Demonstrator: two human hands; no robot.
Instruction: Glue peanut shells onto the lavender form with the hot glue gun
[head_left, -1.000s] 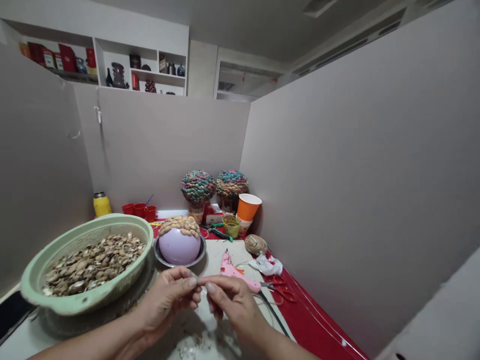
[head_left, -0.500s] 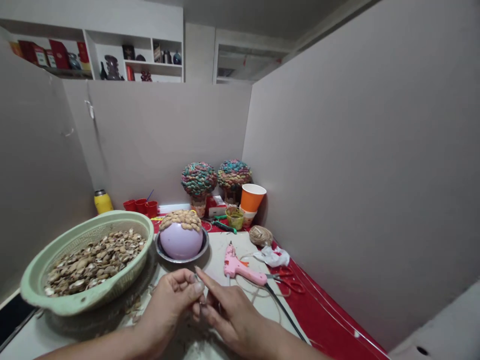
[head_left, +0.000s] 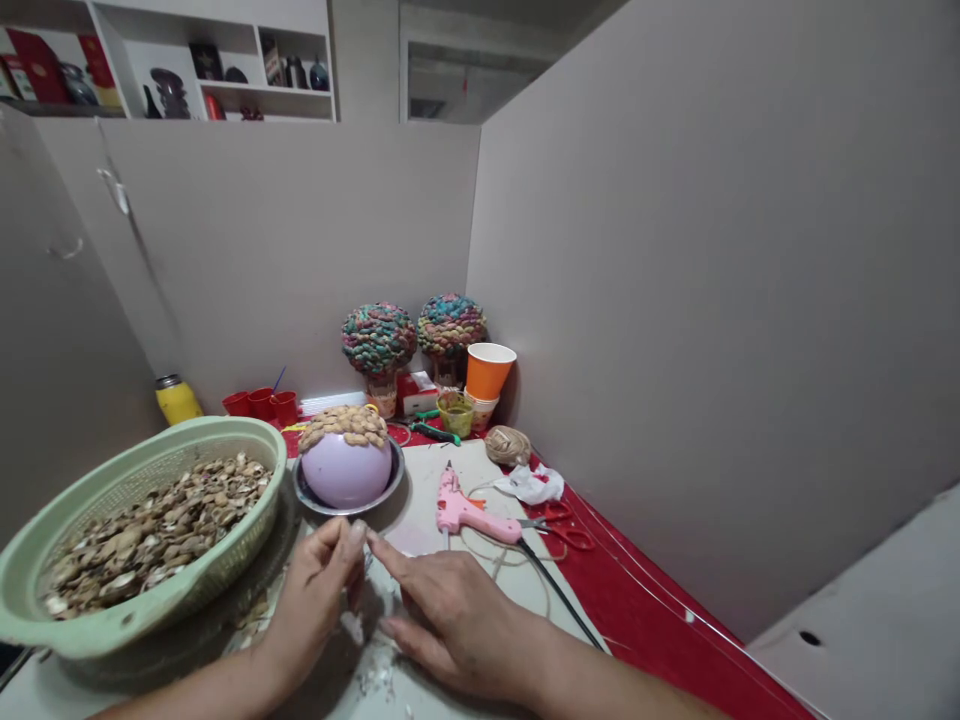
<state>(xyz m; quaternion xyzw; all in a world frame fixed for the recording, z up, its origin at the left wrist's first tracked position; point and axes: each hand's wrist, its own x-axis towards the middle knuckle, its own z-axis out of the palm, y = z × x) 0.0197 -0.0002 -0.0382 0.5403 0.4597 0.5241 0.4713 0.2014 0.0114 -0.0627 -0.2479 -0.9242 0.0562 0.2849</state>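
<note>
My left hand (head_left: pixel 319 580) is in front of the purple ball, thumb and fingers pinched together; whatever is between them is too small or hidden to name. My right hand (head_left: pixel 457 600) is beside it, index finger stretched to the left fingertips and thumb apart. A small whitish scrap (head_left: pixel 352 628) shows below the fingers, blurred. The purple ball (head_left: pixel 347 475), its top covered in peanut shells (head_left: pixel 343 426), rests in a metal bowl (head_left: pixel 394 488). A pink glue gun (head_left: pixel 476 515) lies beyond my right hand.
On the left stands a green basket (head_left: pixel 259 548) of shells (head_left: pixel 161 535). Scissors (head_left: pixel 574 536), twine (head_left: pixel 508 445), crumpled tissue (head_left: pixel 531 484) and pliers (head_left: pixel 435 432) lie to the right and behind. Two colourful shell-covered balls (head_left: pixel 379 338) and an orange cup (head_left: pixel 489 373) are at the back.
My view has shifted, so the scene sits further left and slightly higher. My hands were close together with fingers interlaced around something small; now the right thumb has come away.
</note>
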